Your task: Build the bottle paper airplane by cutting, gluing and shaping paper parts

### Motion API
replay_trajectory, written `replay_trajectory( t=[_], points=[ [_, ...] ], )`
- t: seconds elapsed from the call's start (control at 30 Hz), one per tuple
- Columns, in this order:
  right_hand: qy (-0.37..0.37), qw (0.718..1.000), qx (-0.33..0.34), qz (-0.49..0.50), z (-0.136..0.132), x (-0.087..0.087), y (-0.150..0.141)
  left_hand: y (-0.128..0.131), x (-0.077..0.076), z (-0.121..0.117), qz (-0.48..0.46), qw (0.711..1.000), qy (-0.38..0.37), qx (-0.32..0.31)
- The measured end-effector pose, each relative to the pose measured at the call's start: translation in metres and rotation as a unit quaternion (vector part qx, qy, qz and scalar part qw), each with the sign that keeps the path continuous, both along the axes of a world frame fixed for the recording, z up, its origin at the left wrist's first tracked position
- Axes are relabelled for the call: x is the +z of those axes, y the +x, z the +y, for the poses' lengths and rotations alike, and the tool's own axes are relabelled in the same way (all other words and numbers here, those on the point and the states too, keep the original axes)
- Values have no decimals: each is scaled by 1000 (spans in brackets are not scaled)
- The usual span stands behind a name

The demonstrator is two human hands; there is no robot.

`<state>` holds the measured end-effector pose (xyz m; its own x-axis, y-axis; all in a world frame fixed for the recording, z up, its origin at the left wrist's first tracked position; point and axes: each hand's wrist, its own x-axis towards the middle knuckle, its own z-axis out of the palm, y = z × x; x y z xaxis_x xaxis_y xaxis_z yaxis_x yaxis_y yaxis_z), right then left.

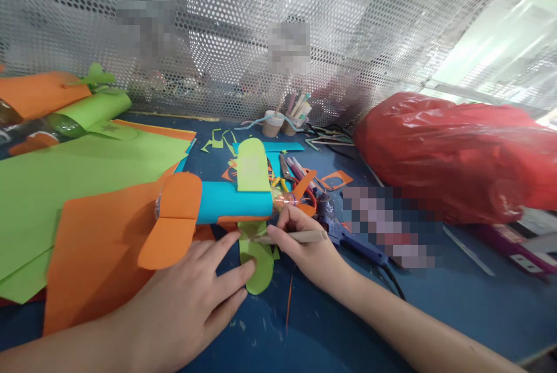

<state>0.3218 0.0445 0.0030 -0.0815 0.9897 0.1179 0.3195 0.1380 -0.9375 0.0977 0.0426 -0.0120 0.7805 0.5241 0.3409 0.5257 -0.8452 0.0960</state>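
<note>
A paper plane [230, 202] lies on the blue table, with a blue body, orange propeller blades at the left and green wings. My left hand [191, 292] rests flat, fingers spread, pressing on the lower green wing [259, 268]. My right hand [300, 242] is closed around a beige pencil [296, 237], its tip at the green wing just below the blue body.
Green and orange paper sheets [65, 187] cover the left side. A red plastic bag [456, 152] bulks at the right. Cups of sticks [282, 120], scissors [285, 170], paper scraps and a blue glue gun [352, 242] lie behind and beside the plane. A perforated metal screen [261, 25] stands at the back.
</note>
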Motion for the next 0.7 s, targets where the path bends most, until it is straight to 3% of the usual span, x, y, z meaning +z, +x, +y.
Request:
replay_trajectory(
  t=[0.7],
  points=[
    [-11,1000,-1,-10,0,1,-1,-1,-6,-1,-3,1000,-21,15]
  ],
)
